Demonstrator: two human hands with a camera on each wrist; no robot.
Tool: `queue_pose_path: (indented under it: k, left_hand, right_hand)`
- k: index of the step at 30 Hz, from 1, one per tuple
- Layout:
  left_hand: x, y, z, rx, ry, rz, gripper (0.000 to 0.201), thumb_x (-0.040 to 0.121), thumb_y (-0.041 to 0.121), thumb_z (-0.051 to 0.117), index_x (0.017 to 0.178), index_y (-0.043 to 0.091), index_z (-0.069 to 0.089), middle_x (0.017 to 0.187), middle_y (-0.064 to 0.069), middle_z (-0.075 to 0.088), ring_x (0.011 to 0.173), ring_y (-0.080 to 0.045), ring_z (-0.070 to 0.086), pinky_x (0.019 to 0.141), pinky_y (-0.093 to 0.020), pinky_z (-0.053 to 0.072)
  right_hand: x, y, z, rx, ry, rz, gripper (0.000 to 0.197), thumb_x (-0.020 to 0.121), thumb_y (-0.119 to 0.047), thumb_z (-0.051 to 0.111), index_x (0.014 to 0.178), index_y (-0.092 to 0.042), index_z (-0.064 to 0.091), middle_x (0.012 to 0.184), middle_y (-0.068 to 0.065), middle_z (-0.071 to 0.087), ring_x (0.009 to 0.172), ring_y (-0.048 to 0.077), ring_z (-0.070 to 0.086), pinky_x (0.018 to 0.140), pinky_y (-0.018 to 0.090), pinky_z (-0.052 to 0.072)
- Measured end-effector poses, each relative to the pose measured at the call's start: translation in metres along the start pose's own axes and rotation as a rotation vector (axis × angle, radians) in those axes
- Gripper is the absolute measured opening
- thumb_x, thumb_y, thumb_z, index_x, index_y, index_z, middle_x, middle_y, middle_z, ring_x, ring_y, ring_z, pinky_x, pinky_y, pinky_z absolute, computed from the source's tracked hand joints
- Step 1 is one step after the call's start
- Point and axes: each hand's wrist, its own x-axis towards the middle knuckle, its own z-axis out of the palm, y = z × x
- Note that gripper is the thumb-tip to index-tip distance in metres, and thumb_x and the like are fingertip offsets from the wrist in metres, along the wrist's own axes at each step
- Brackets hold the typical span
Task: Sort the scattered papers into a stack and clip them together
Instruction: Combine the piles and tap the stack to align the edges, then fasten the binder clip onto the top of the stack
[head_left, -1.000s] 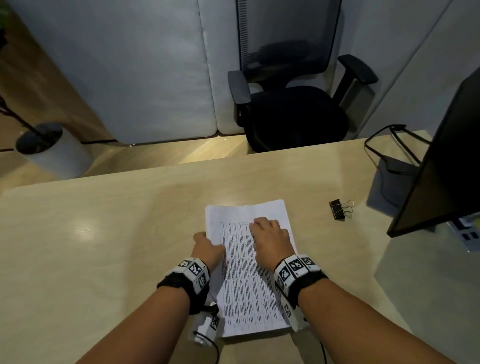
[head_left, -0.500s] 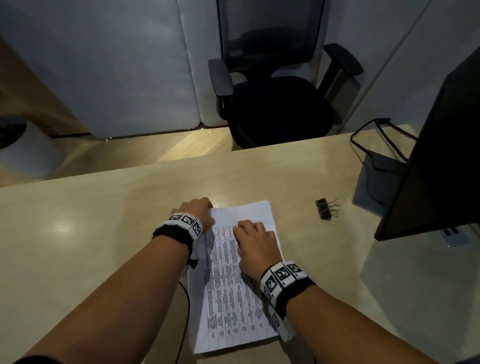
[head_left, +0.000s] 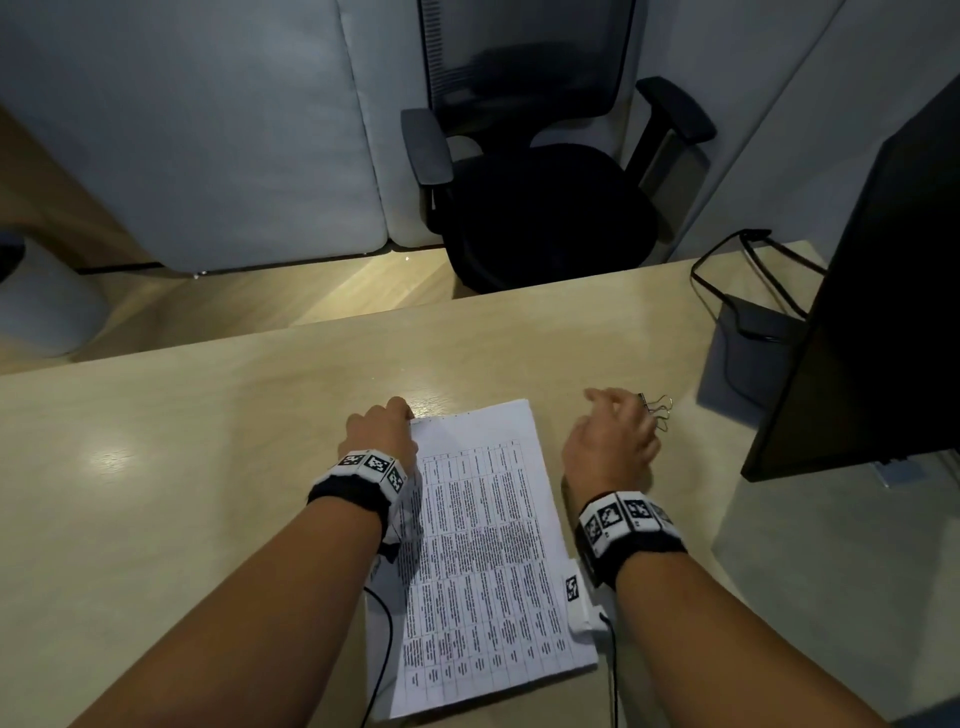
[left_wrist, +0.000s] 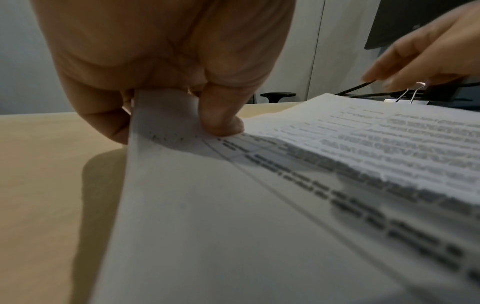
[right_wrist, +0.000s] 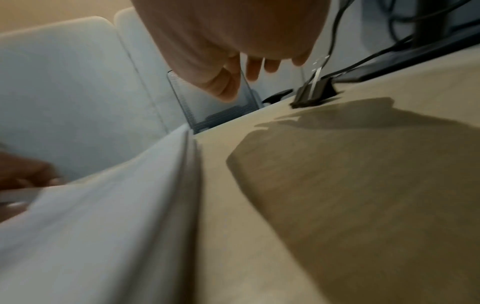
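The papers (head_left: 483, 551) were seen gathered into one stack on the tabletop (head_left: 182, 467), printed side up, with the far left corner lifted. That corner was pinched by the left hand (head_left: 382, 434), the thumb (left_wrist: 221, 121) pressed on top and the other fingers curled beneath, as the left wrist view showed. The sheets were judged light, thin and floppy, likely to fan or slide against each other unless kept pinched at an edge; the held corner was thought a sound place to keep hold, leaving the far edge free to be clipped.

The binder clip (head_left: 655, 410) lay on the tabletop just beyond the stack's far right corner, near the monitor (head_left: 883, 291) and its cables. It was judged small, hard and stiffly sprung, best taken by its wire handles (left_wrist: 413, 92), which stood up from the black body (right_wrist: 314, 90). The right hand (head_left: 610, 441) was held just above and beside the clip, fingers loosely spread and holding nothing; whether the fingertips touched the wire could not be told. The clip was apart from the papers, so the clipping was judged not yet done.
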Motion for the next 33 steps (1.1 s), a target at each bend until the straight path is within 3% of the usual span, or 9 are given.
queue_pose_path:
  k: [4, 7, 11, 14, 16, 20, 23, 28, 33]
  left_hand:
    - [0.000, 0.000, 0.001, 0.002, 0.005, 0.014, 0.030, 0.090, 0.019, 0.055, 0.119, 0.019, 0.046, 0.110, -0.011, 0.057, 0.101, -0.032, 0.048, 0.075, -0.039, 0.047]
    - [0.001, -0.001, 0.000, 0.001, 0.001, 0.014, 0.030, 0.090, 0.020, 0.055, 0.118, 0.020, 0.046, 0.109, -0.010, 0.057, 0.100, -0.031, 0.048, 0.074, -0.039, 0.047]
    - [0.001, -0.003, 0.002, -0.007, 0.004, 0.018, 0.030, 0.090, 0.020, 0.056, 0.118, 0.021, 0.046, 0.109, -0.009, 0.056, 0.101, -0.032, 0.047, 0.075, -0.039, 0.047]
    - [0.003, -0.003, 0.002, 0.002, 0.000, 0.018, 0.031, 0.090, 0.022, 0.056, 0.119, 0.021, 0.046, 0.109, -0.009, 0.057, 0.100, -0.031, 0.048, 0.075, -0.040, 0.049]
    - [0.003, -0.003, 0.001, 0.005, -0.007, 0.014, 0.030, 0.090, 0.022, 0.056, 0.118, 0.022, 0.046, 0.109, -0.008, 0.057, 0.100, -0.030, 0.048, 0.075, -0.040, 0.049]
    - [0.003, -0.004, 0.002, -0.006, 0.004, 0.016, 0.029, 0.089, 0.022, 0.056, 0.117, 0.022, 0.047, 0.108, -0.008, 0.057, 0.099, -0.030, 0.049, 0.074, -0.040, 0.049]
    - [0.004, -0.006, 0.003, -0.006, 0.008, 0.025, 0.029, 0.089, 0.022, 0.056, 0.117, 0.022, 0.047, 0.108, -0.008, 0.057, 0.098, -0.031, 0.050, 0.074, -0.039, 0.049]
    - [0.005, -0.006, 0.004, -0.006, 0.008, 0.040, 0.029, 0.089, 0.022, 0.055, 0.117, 0.021, 0.046, 0.108, -0.009, 0.056, 0.098, -0.032, 0.050, 0.071, -0.038, 0.045]
    - [0.005, -0.006, 0.003, 0.000, 0.011, 0.057, 0.029, 0.089, 0.021, 0.055, 0.116, 0.021, 0.045, 0.107, -0.009, 0.056, 0.091, -0.029, 0.046, 0.070, -0.037, 0.043]
  right_hand:
    - [0.016, 0.023, 0.001, -0.017, 0.083, 0.171, 0.055, 0.085, -0.004, 0.056, 0.134, -0.026, 0.045, 0.156, 0.001, 0.019, 0.144, 0.027, 0.014, 0.116, 0.047, 0.014]
    - [0.020, 0.034, 0.004, 0.030, 0.025, 0.248, 0.063, 0.088, -0.005, 0.050, 0.146, -0.023, 0.030, 0.159, -0.001, 0.007, 0.145, 0.028, 0.012, 0.119, 0.045, 0.017]
    - [0.016, 0.029, 0.008, 0.061, -0.055, 0.125, 0.056, 0.089, -0.007, 0.049, 0.143, -0.016, 0.036, 0.155, 0.000, 0.020, 0.131, 0.032, 0.039, 0.110, 0.042, 0.034]
    - [0.011, 0.015, 0.005, 0.110, -0.095, -0.032, 0.041, 0.092, -0.011, 0.049, 0.132, -0.019, 0.049, 0.140, 0.001, 0.041, 0.123, 0.029, 0.047, 0.103, 0.042, 0.037]
    - [0.009, 0.007, 0.003, 0.144, -0.109, -0.086, 0.037, 0.094, -0.015, 0.047, 0.131, -0.021, 0.048, 0.135, 0.002, 0.046, 0.120, 0.025, 0.048, 0.100, 0.041, 0.039]
    - [0.006, 0.001, 0.006, 0.193, -0.155, -0.066, 0.024, 0.096, -0.024, 0.049, 0.117, -0.015, 0.055, 0.121, 0.005, 0.052, 0.104, 0.027, 0.056, 0.085, 0.037, 0.047]
    - [0.005, 0.000, 0.007, 0.178, -0.223, -0.046, 0.017, 0.096, -0.029, 0.049, 0.106, -0.018, 0.058, 0.112, 0.003, 0.052, 0.089, 0.023, 0.058, 0.071, 0.030, 0.045]
    - [0.010, -0.012, 0.001, 0.247, -0.351, 0.053, 0.038, 0.088, -0.037, 0.054, 0.124, -0.023, 0.050, 0.120, -0.003, 0.050, 0.101, 0.019, 0.058, 0.086, 0.036, 0.048]
    - [0.021, -0.027, -0.003, 0.155, -0.376, 0.019, 0.026, 0.099, -0.031, 0.041, 0.104, -0.010, 0.055, 0.112, 0.011, 0.052, 0.085, 0.025, 0.049, 0.073, 0.030, 0.037]
